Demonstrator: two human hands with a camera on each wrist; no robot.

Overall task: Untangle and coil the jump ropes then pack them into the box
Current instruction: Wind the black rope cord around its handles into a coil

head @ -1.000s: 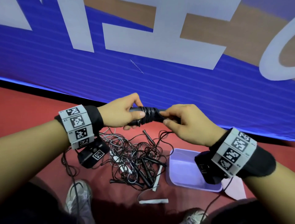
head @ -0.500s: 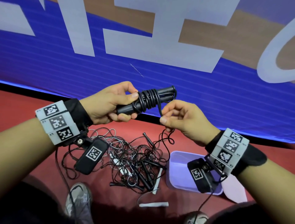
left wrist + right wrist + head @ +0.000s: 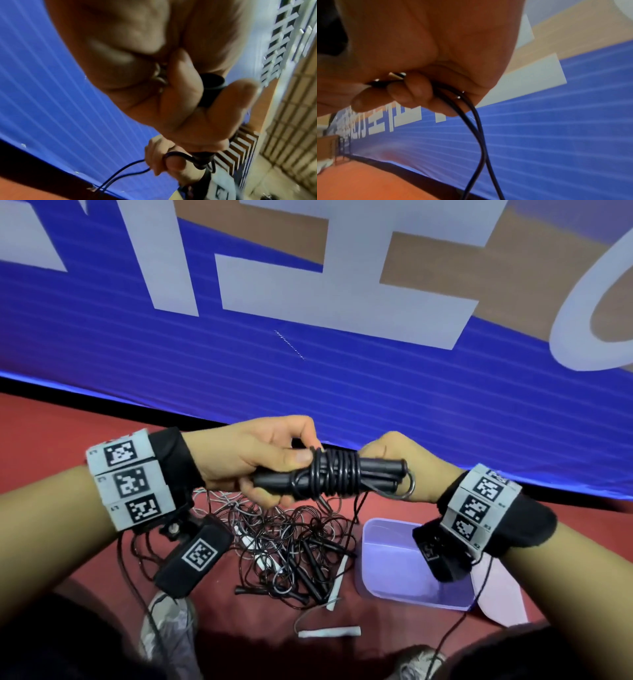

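Blue banner [image 3: 308, 378] w/ big white letters fills 12 o'clock; cropped, can't read it. Lilac box [image 3: 387, 587] at 4 o'clock on the red floor [image 3: 51, 440] looks unpacked so far. Tangled rope pile [image 3: 291, 542] at 6 o'clock, left to sort. One black jump rope [image 3: 332, 477] is nearly coiled round its handles: my left hand [image 3: 253, 460] grips the handles, my right hand [image 3: 397, 463] pinches the loose cord end. Judging by this, approx. first rope only, rest to do.
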